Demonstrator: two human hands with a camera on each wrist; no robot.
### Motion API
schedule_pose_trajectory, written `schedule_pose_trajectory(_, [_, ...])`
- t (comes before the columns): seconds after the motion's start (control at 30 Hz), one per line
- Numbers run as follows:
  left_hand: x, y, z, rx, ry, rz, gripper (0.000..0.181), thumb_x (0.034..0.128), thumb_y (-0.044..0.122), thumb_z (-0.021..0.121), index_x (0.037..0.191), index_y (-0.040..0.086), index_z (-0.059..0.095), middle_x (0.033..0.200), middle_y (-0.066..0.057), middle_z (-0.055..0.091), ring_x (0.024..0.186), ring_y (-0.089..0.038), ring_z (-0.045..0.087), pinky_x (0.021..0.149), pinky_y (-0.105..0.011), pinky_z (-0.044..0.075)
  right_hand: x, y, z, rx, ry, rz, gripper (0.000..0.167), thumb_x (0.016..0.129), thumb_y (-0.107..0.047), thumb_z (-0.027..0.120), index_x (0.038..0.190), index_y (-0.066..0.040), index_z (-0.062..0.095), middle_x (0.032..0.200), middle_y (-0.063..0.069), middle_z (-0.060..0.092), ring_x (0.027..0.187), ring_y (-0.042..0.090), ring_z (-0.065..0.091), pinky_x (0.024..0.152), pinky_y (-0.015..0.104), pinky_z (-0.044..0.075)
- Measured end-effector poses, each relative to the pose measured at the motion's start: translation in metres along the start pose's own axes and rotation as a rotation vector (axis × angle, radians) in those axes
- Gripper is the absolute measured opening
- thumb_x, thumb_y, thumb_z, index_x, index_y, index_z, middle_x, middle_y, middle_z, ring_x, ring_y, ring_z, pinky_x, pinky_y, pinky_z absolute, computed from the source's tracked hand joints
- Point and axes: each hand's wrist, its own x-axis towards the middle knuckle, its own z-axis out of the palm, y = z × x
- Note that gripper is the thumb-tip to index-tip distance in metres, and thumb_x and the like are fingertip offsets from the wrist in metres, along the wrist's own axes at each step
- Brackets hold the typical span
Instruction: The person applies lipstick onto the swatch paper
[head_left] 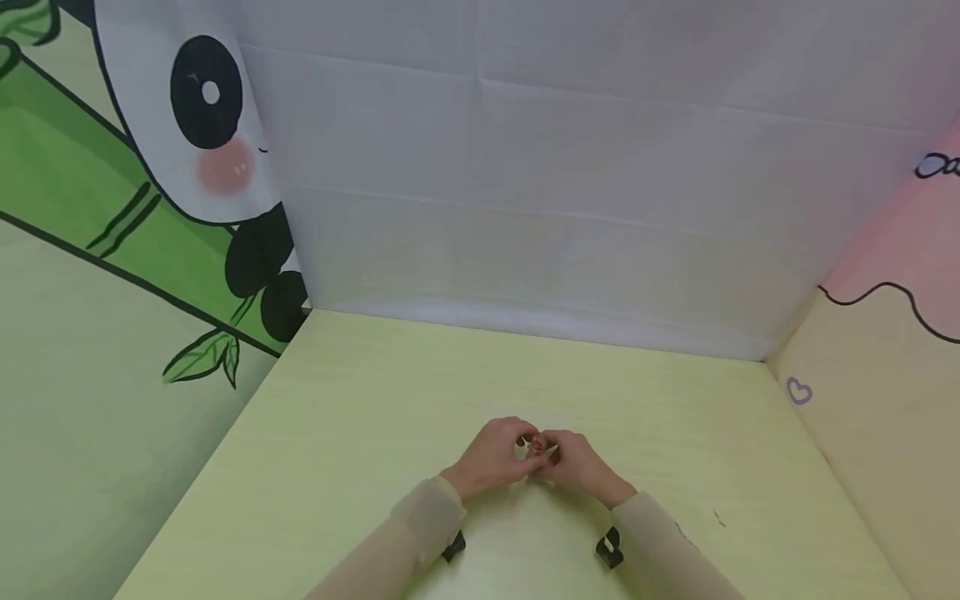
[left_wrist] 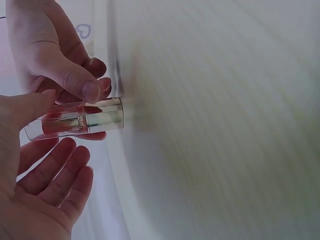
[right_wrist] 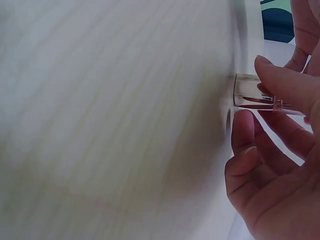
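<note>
A small clear tube [left_wrist: 106, 115] is between the two hands, its lower end just over or on the table [head_left: 375, 400]; whether the two touch cannot be told. The left hand [head_left: 489, 456] comes in from the left of the tube and pinches its upper part between thumb and forefinger, while the other fingers spread loosely beside it. The right hand [head_left: 583, 472] reaches in from the tube's right, and its thumb and forefinger grip it lower down, around the seam [left_wrist: 82, 120], with the remaining fingers bent clear.

As far as the work goes, taking hold seems done: the tube is roughly upright, and its upper and lower parts meet at the seam with no plain gap. Handling at that seam appears to be the step in hand. Whether the parts are fully seated, loose or being turned cannot be told, so how much is left is uncertain; neither hand has let go. Beyond the tube, a white sheet [head_left: 562, 208] hangs behind the table
</note>
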Motion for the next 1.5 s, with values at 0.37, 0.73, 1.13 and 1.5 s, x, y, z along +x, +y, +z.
schedule_pose_trajectory(0.37, [0.0046, 0.002, 0.0024, -0.013, -0.015, -0.026, 0.009, 0.0831, 0.018, 0.074, 0.09, 0.015, 0.069, 0.085, 0.011, 0.062, 0.077, -0.011, 0.058, 0.069, -0.017, 0.044, 0.0, 0.0038, -0.0031, -0.006, 0.028, -0.027, 0.017, 0.082, -0.013, 0.077, 0.082, -0.014, 0.06, 0.08, -0.006, 0.06, 0.068, 0.012, 0.057, 0.061, 0.026, 0.048])
schedule_pose_trajectory(0.73, [0.0008, 0.0047, -0.0014, -0.065, 0.013, -0.013, 0.007, 0.0829, 0.013, 0.073, 0.088, 0.013, 0.068, 0.085, 0.007, 0.065, 0.077, -0.014, 0.061, 0.068, -0.018, 0.046, -0.0014, -0.0016, -0.0044, -0.004, 0.022, -0.032, 0.014, 0.083, -0.014, 0.076, 0.089, -0.014, 0.064, 0.087, -0.006, 0.062, 0.081, 0.018, 0.06, 0.071, 0.033, 0.05])
schedule_pose_trajectory(1.13, [-0.0003, 0.0017, -0.0007, -0.156, 0.017, -0.014, 0.008, 0.0836, 0.015, 0.075, 0.088, 0.012, 0.069, 0.084, 0.01, 0.064, 0.079, -0.012, 0.061, 0.071, -0.018, 0.047, -0.0038, -0.0017, -0.0065, 0.003, 0.026, -0.03, 0.012, 0.085, -0.018, 0.074, 0.093, -0.014, 0.066, 0.088, -0.007, 0.063, 0.081, 0.016, 0.06, 0.071, 0.035, 0.051])
schedule_pose_trajectory(1.5, [-0.003, 0.0033, 0.0013, -0.171, 0.027, -0.016, 0.009, 0.083, 0.013, 0.075, 0.088, 0.008, 0.069, 0.083, 0.008, 0.065, 0.077, -0.014, 0.061, 0.07, -0.023, 0.049, -0.009, 0.0019, -0.0058, 0.032, 0.017, -0.039, 0.014, 0.086, -0.018, 0.073, 0.096, -0.011, 0.067, 0.091, -0.005, 0.064, 0.081, 0.015, 0.061, 0.071, 0.033, 0.051])
